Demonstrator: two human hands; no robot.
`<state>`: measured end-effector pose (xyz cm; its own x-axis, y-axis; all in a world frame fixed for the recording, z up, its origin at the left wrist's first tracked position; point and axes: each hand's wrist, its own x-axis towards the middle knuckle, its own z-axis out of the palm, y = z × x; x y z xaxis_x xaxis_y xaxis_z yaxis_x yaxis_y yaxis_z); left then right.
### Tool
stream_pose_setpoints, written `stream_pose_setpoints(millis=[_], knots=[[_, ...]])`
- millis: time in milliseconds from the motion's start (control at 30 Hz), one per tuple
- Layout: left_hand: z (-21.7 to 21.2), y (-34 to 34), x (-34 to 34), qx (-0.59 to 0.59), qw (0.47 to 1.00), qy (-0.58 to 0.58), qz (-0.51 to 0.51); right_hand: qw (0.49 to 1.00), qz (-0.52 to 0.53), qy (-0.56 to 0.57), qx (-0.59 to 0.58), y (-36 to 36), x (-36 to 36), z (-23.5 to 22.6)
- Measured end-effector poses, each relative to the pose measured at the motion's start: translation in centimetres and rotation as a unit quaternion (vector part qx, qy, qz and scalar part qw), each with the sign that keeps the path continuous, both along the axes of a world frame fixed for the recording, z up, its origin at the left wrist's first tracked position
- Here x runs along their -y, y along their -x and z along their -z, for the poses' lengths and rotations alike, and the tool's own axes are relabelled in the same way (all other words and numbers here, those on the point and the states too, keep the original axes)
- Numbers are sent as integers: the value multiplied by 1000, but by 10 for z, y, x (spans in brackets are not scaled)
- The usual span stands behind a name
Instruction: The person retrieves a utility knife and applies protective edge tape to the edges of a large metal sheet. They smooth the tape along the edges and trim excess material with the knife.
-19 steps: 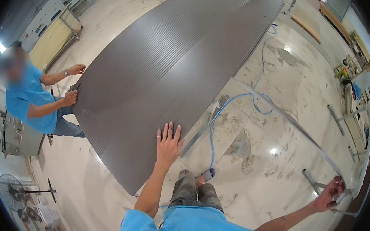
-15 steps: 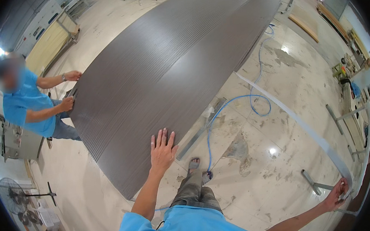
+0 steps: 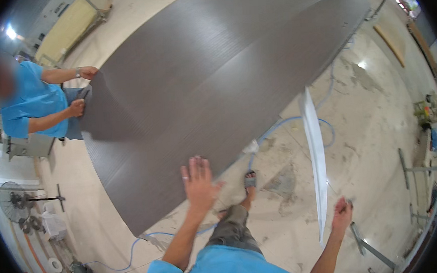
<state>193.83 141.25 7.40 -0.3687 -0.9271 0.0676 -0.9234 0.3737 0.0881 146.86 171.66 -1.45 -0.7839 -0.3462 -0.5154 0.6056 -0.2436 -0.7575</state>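
A large dark grey panel (image 3: pixel 194 82) with fine grooves stretches away in front of me. My left hand (image 3: pixel 200 186) is open, fingers extended over its near edge; contact is hard to tell. From the panel's right edge hangs a long pale strip (image 3: pixel 315 160), bent downward, its lower end close to my right forearm. Apart from that strip, to its right, my right hand (image 3: pixel 342 213) has its fingers curled together; a small blurred tip shows at them, too unclear to name. At the far left a person in a blue shirt (image 3: pixel 43 100) grips the panel's edge with both hands.
A blue hose (image 3: pixel 278 124) loops over the stained tile floor (image 3: pixel 295 217) beneath and beside the panel. Metal stand legs (image 3: pixel 371 250) are at the lower right. A fan (image 3: pixel 16 202) stands at the left, and a wooden plank (image 3: pixel 389 46) lies at the far right.
My right hand has let go of the pale strip and moved left. The strip has swung left and now hangs down. My left hand has lifted or slid slightly; my view has shifted.
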Motion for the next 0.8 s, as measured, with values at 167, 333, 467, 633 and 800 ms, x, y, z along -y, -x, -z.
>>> stream_pose_setpoints(millis=[167,333,467,633,800], knots=[[21,64,31,-3,995,2,95,807,-325,-80,-487,-120,275,-6],[30,69,39,6,995,37,94,759,-199,-36,-619,-140,411,-7],[39,68,42,25,994,30,98,707,-158,-21,-689,-83,452,22],[43,57,26,3,998,-10,63,633,-163,-46,-755,-10,479,24],[23,26,-53,-38,998,-28,-28,604,-99,-48,-789,-2,482,14]])
